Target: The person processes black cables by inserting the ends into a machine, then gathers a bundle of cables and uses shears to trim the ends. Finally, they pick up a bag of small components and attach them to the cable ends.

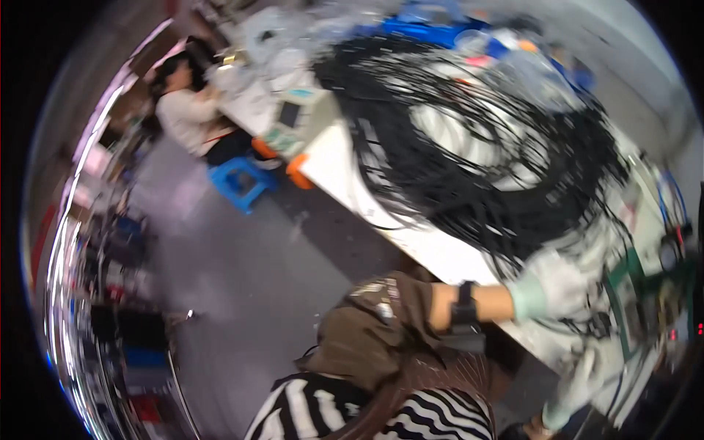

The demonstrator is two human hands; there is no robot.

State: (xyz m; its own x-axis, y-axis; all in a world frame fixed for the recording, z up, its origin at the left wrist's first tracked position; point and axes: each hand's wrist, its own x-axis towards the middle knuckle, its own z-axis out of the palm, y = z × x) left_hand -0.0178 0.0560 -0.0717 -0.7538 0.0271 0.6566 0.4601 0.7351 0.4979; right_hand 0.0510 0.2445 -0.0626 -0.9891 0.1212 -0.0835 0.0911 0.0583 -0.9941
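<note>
My left hand [556, 284], in a white glove with a pale green cuff, reaches over the white table by the near edge of a large coil of black cables [469, 198]. Motion blur smears its fingers, so I cannot make out whether a cable is in them. Lower down, beside the table's near right edge, is my right hand [587, 378] in a matching glove. Its fingers are blurred too. Close to both hands stands a green-framed machine [623, 304], and a few dark cable ends [598, 323] lie between the hands.
The white table [440, 253] runs from far left to near right. A pale boxy device with a dark screen [293, 114] stands on it. Clear plastic bags [543, 77] and a blue bin [433, 29] lie behind the coil. A person [187, 110] sits far left near a blue stool [242, 183].
</note>
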